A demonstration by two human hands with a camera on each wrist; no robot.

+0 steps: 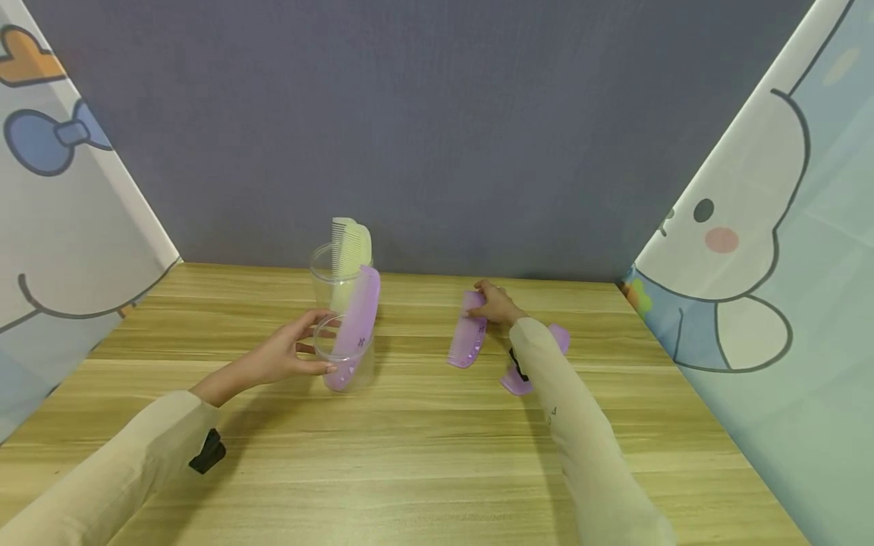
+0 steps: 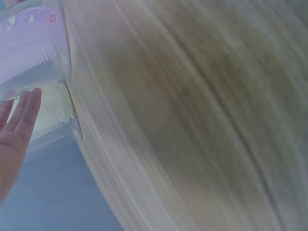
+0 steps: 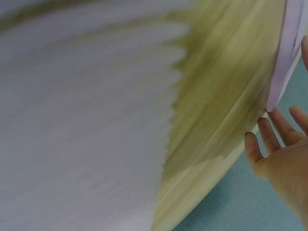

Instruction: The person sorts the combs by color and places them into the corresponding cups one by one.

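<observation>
My left hand holds the side of the front clear plastic cup, its thumb on the near wall and the fingers around the far side. A purple comb leans upright in that cup, its top sticking out over the rim. In the left wrist view the fingers stretch between the two cups. My right hand grips the far end of another purple comb on the wooden table. Edge-on in the right wrist view, this comb has fingertips at its end and the thumb along its side.
Behind the front cup, a second clear cup contains pale yellow combs. One more purple comb lies on the table partly under my right forearm. A grey panel closes the back; cartoon-printed panels flank both sides.
</observation>
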